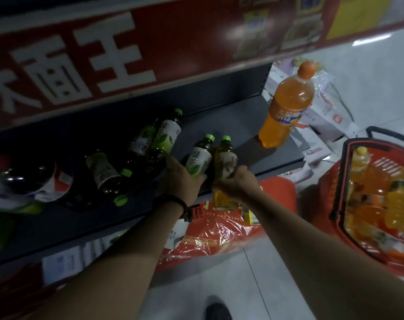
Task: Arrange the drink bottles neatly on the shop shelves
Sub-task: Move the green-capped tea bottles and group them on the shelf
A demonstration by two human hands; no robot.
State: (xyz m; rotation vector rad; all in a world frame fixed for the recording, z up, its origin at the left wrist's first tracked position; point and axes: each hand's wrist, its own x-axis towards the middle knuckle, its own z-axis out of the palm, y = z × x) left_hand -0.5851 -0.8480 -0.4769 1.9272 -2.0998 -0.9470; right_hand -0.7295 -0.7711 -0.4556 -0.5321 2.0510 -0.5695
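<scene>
White floor tiles [254, 285] fill the nearest part of the shop aisle, with the tip of a dark shoe [217, 310] at the lower edge. Both bare arms reach forward to the front edge of a dark grey metal shelf [254, 139]. The left hand [182, 179], with a black band [176, 204] on the wrist, has its fingers curled round the lower part of a dark tea bottle with a green cap and a white-green label [200, 159]. The right hand [237, 181] grips the lower part of an amber tea bottle with a green cap and a pale label [225, 155]. These two bottles are just beside each other at the front edge of the shelf; if their bases rest on it, I cannot tell. To the left, more green-capped tea bottles [165, 135] lie tilted and in disorder on the shelf. At the right end of the shelf a big orange soda bottle with an orange cap [289, 105] stands upright. On the floor to the right sits a red plastic shopping basket [328, 188] with orange and yellow bottles inside. Above the shelf, furthest away, hangs a red banner with large white characters [127, 42].
</scene>
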